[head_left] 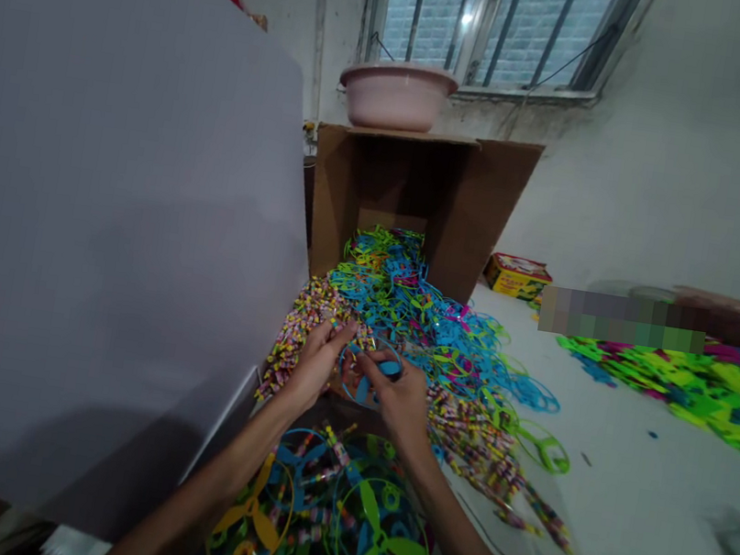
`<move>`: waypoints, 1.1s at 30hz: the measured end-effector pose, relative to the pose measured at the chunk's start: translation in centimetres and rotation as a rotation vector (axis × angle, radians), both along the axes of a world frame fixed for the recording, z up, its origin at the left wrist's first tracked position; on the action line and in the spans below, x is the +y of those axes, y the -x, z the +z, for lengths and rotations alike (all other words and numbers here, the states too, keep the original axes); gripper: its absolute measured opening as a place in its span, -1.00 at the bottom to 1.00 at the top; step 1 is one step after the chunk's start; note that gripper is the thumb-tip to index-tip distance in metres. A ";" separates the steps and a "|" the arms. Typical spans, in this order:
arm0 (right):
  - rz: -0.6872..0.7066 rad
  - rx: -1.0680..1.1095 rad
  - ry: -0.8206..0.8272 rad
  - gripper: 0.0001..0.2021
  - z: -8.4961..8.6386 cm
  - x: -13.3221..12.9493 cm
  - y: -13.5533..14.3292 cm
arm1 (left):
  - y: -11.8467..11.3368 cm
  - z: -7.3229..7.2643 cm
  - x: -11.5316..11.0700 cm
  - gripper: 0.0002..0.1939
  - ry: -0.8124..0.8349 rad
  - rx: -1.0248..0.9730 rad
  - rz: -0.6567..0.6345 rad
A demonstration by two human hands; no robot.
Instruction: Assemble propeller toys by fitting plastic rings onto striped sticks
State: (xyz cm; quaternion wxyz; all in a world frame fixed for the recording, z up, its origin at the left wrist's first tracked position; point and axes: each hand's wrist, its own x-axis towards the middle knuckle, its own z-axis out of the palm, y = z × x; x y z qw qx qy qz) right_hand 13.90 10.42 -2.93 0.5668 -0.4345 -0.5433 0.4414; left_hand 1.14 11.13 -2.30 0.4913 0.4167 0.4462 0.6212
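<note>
One blue propeller ring (362, 391), likely light, bendable, best gripped by its rim, is pinched by right fingers (375, 373) before the cardboard box (492, 208); closure of left fingers (340, 339) cannot be told.

You are holding a blue ringed propeller (390, 368) in your right hand (402, 400), in front of the cardboard box (492, 208). Its thin rim is enclosing broad blades, your fingers partly covering it. Your left hand (318, 358) is sitting just beside the rim.
</note>
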 end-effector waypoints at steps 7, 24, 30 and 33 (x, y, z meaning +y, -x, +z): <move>0.151 0.127 0.132 -0.61 1.0 0.9 -1.5 | 1.2 2.0 -0.4 -0.41 0.011 -0.125 -0.193; 0.211 0.036 0.021 -0.67 0.5 2.4 -3.2 | 2.0 2.6 -0.9 -0.35 0.158 -0.200 -0.532; -0.080 0.073 -0.099 -0.46 -0.1 2.8 -3.1 | 2.1 2.9 -1.4 -0.55 -0.075 -0.179 -0.514; -0.175 0.098 -0.135 -0.53 -0.5 3.0 -3.4 | 1.8 3.1 -2.1 -0.46 -0.171 0.065 -0.452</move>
